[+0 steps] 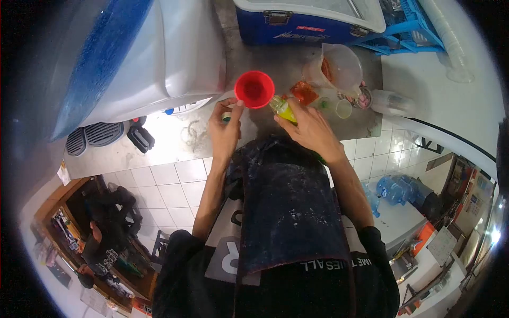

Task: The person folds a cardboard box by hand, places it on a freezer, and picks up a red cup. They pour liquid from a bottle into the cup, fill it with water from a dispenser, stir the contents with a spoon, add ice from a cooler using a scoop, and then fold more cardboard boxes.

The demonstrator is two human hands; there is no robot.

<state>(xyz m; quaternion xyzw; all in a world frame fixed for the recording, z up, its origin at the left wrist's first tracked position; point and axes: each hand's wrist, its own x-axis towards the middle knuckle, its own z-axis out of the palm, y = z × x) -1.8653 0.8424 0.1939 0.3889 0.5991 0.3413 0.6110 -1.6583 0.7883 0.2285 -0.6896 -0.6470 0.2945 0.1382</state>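
My left hand [225,126] has its fingers closed at the lower left rim of a red cup [254,89]; a small green and white cap [226,116] shows between the fingers. My right hand [313,130] is wrapped round a bottle [284,110] with a yellow-green label. The bottle's clear neck tilts toward the cup's right side. Whether liquid flows is too small to tell. Just beyond the right hand lies an orange-red packet [304,93] on the grey counter [265,124].
A clear pitcher [344,66] and small cups [343,108] stand right of the packet. Behind is a blue cooler [307,29], with a blue crate [413,32] beside it. A large white and blue appliance [185,47] fills the left. Another person [108,241] is at lower left.
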